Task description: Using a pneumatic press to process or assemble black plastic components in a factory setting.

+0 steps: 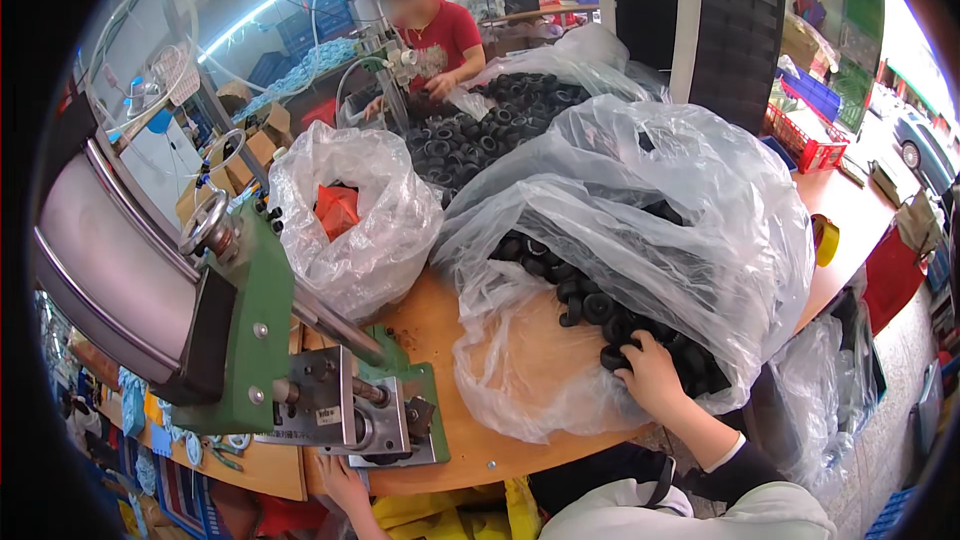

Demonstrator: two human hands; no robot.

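At the near edge of a big clear plastic bag (690,210), my right hand (655,372) reaches into a heap of black rubber rings (598,308). Its thumb and fingers close on one black ring (612,357) at the heap's edge. My left hand (343,485) lies at the table's front edge, just below the steel tooling (345,410) of a green press (255,340). The left fingers look stretched out, with nothing visible in them; their tips are partly hidden by the press.
A second clear bag (350,230) with a red-orange piece inside stands behind the press. Farther back, a person in a red shirt (440,40) handles a larger pile of black rings (470,135). A yellow tape roll (825,240) sits at the right on the wooden table (425,315).
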